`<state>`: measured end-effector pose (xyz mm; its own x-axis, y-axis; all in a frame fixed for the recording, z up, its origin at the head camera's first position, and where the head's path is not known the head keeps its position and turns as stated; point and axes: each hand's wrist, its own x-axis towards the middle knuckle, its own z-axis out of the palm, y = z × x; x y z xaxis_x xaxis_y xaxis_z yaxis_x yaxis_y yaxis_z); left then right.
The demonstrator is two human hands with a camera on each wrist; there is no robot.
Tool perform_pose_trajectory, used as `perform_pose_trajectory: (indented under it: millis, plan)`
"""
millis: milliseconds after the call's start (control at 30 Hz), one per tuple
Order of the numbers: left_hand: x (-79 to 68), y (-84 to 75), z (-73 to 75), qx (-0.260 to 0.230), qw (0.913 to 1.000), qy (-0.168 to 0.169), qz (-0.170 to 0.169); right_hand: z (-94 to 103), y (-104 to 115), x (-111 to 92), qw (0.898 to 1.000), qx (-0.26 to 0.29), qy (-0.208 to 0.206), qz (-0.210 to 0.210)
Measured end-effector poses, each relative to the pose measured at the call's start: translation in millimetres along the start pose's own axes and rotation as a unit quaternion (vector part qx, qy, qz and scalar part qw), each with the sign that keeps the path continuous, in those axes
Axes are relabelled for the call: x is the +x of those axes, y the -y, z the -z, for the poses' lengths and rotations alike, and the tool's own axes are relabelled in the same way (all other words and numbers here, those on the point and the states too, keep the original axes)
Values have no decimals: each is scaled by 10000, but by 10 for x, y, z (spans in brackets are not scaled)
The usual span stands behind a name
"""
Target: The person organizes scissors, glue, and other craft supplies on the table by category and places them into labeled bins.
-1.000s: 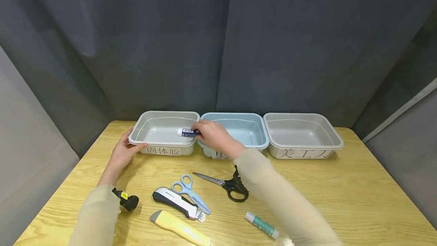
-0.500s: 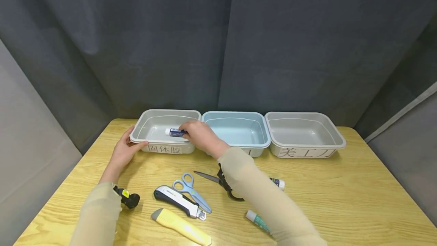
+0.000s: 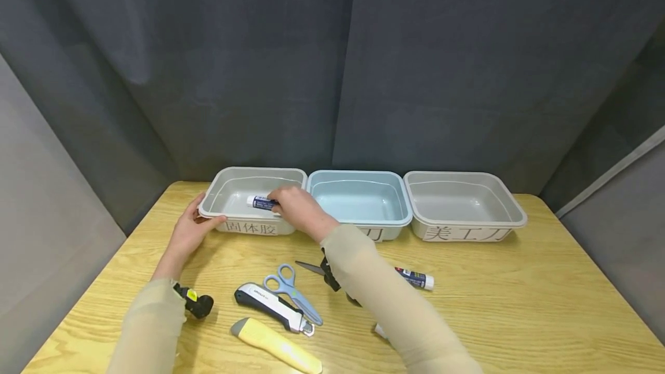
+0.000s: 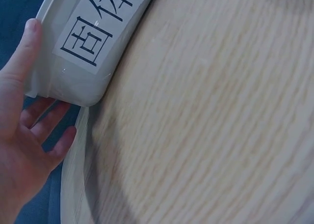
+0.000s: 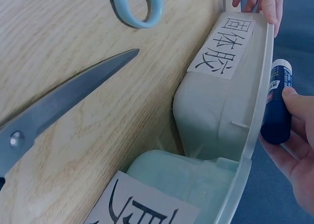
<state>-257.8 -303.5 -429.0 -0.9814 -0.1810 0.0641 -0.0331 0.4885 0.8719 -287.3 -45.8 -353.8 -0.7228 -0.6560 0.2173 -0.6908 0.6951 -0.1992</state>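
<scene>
A navy glue stick with a white end (image 3: 258, 202) is pinched between the thumb and fingers of my right hand (image 3: 299, 209). It lies level over the left grey plastic bin (image 3: 220, 212), whose front label reads 固体胶. In the right wrist view the glue stick (image 5: 277, 103) shows just beyond the bin's rim. My left hand (image 3: 188, 232) holds the bin's left end. In the left wrist view its thumb (image 4: 28, 44) lies along the rim and the other fingers reach under the rim at the end wall.
A light blue bin (image 3: 358, 224) and another grey bin (image 3: 467, 225) stand to the right. On the table lie blue scissors (image 3: 293, 292), black scissors (image 3: 310, 268), a white-and-black utility knife (image 3: 272, 307), a yellow utility knife (image 3: 275, 344) and another navy glue stick (image 3: 415, 278). My right sleeve partly covers a green glue stick (image 3: 381, 331).
My right hand has moved left with the glue stick, from the bin's right side further over its inside. The sleeve has uncovered another navy glue stick on the table. My left hand stays put.
</scene>
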Motion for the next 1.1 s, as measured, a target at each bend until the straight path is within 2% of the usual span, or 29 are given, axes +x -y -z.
perform_pose_trajectory:
  millis: [267,700,967,1100]
  plan:
    - [2,8,4,50,10000,-32,23,8,37,77,9993,-301,217,-2]
    - [-2,-25,-14,39,10000,-17,-74,-99,13,86,9986,-393,360,34]
    - [11,-7,-29,48,9999,-30,-88,-67,-17,46,9957,-147,912,10]
    - [18,-8,-43,39,9999,-17,-127,-50,-35,12,9946,-143,1031,-6]
